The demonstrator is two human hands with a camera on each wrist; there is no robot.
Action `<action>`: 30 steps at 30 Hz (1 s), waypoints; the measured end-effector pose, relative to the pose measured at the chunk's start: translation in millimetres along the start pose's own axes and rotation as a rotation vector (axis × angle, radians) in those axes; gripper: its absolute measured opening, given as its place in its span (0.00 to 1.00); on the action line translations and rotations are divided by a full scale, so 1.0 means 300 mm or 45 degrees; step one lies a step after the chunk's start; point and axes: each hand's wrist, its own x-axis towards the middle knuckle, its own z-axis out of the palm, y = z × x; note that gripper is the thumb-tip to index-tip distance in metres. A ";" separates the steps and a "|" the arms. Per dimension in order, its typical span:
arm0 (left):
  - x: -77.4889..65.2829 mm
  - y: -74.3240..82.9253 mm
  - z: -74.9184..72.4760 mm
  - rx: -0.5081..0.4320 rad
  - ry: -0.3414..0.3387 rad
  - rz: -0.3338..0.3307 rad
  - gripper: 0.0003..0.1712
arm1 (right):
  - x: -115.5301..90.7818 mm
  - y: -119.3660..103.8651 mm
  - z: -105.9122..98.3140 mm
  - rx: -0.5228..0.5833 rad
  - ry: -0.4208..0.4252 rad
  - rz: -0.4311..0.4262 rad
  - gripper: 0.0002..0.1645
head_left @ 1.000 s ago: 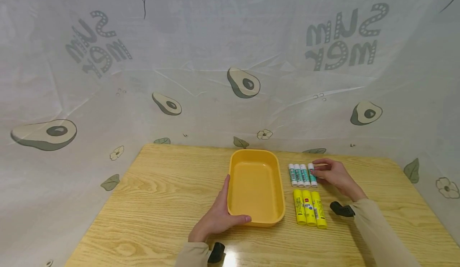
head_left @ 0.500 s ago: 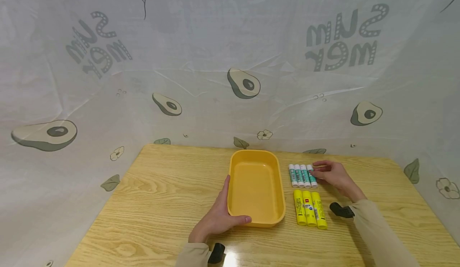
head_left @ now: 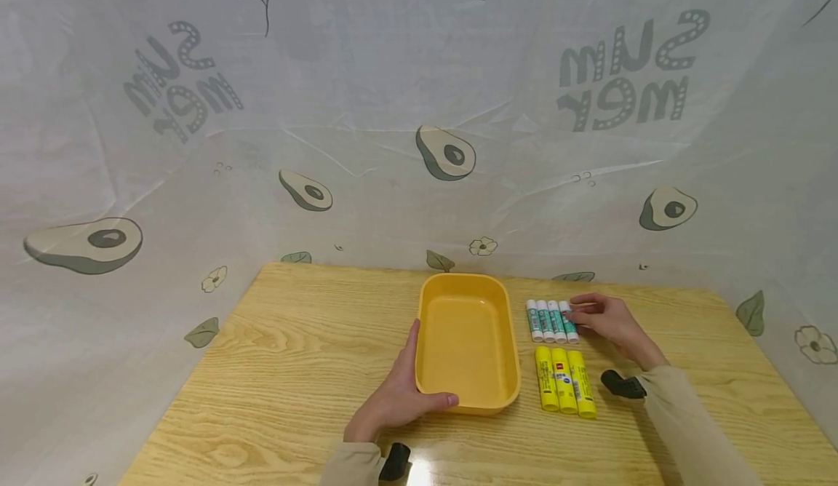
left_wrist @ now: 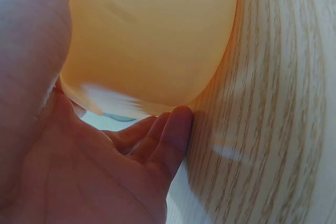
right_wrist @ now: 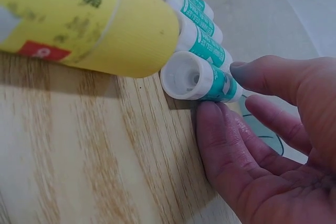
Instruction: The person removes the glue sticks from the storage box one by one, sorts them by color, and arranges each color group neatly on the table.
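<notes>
My left hand grips the near left corner of a yellow plastic tray, thumb at the near rim and fingers along the left side. In the left wrist view, the fingertips meet the tray's outer wall close to the table. At the right, my right hand pinches the rightmost white-and-teal glue stick between thumb and fingers. This stick lies at the end of a row of several like glue sticks. Closer to me lie three larger yellow glue sticks, side by side.
Everything rests on a wood-grain table. A pale curtain with avocado prints hangs behind and at both sides. Black wrist devices sit at both sleeves. The tray stands left of the glue sticks.
The rightmost teal glue stick has shifted slightly left and toward me, closing up to its row, with the right hand on it. The left hand and tray have stayed in place.
</notes>
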 end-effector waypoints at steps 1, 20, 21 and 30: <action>0.001 0.000 0.000 -0.001 0.000 -0.001 0.77 | -0.002 -0.001 -0.001 0.005 0.002 -0.001 0.34; 0.016 0.002 0.005 -0.006 -0.013 0.011 0.77 | -0.039 -0.007 -0.028 0.121 -0.013 0.022 0.35; 0.016 0.002 0.005 -0.005 -0.013 0.012 0.77 | -0.040 -0.008 -0.028 0.122 -0.014 0.019 0.35; 0.027 0.006 -0.010 0.010 -0.022 0.050 0.78 | -0.056 -0.022 -0.027 0.101 -0.002 -0.002 0.34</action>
